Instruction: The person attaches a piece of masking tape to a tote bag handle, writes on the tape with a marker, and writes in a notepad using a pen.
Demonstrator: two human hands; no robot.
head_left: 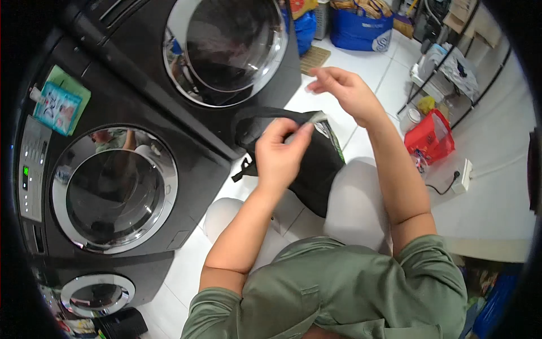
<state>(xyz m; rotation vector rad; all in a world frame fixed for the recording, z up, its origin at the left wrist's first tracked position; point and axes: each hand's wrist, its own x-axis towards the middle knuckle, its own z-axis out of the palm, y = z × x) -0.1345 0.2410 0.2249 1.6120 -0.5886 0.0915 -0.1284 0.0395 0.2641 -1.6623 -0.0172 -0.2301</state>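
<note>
A black fabric bag (313,178) sits between my knees, its dark mesh-like upper part (248,127) spread to the left. My left hand (279,152) is closed on the bag's upper edge, thumb against fingers. Just right of that thumb, a pale strip (319,117) shows at the rim, and a printed panel with green runs down the bag's right side. A black strap with a buckle (244,168) hangs from the left side. Above and to the right of the bag, my right hand (347,96) is raised, fingers loosely bent and apart, with nothing visible in them.
Dark front-loading machines with round doors (116,189) line the left. A blue bag (361,28) stands on the white tiles at the back. To the right are a black metal rack (446,62), a red bag (429,138) and a power strip (463,176) with a plugged cord.
</note>
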